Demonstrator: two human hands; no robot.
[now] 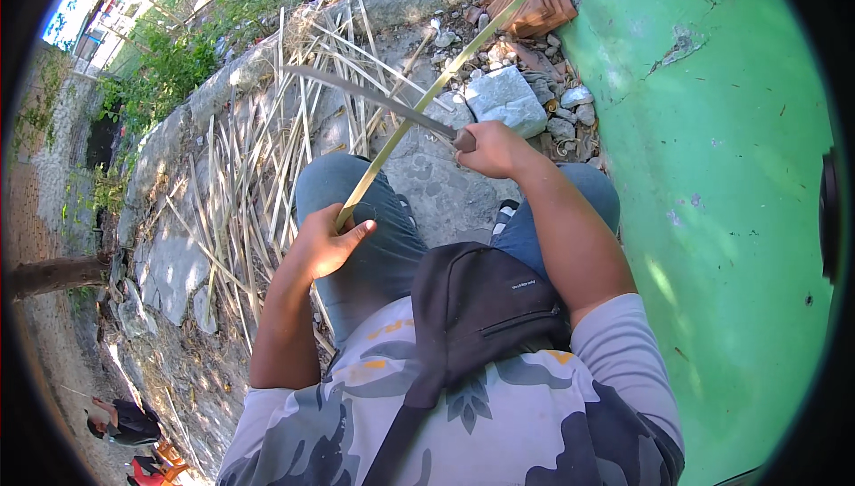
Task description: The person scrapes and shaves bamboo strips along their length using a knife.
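My left hand [325,244] is closed around the near end of a long, pale yellow-green split strip [426,99], perhaps bamboo. The strip slants up and away to the right, toward the rubble. My right hand [495,149] grips the handle of a machete [374,97], whose long dark blade points to the far left. Blade and strip cross in front of my knees; whether they touch I cannot tell. Many similar dry strips [258,192] lie in a loose heap on the ground to the left of my legs.
A pale stone block [506,101] and rubble lie ahead, with stacked orange clay tiles [532,7] behind. A green painted surface [712,219] spans the right side. A black bag [485,299] rests on my lap. Another person [132,421] is at the lower left.
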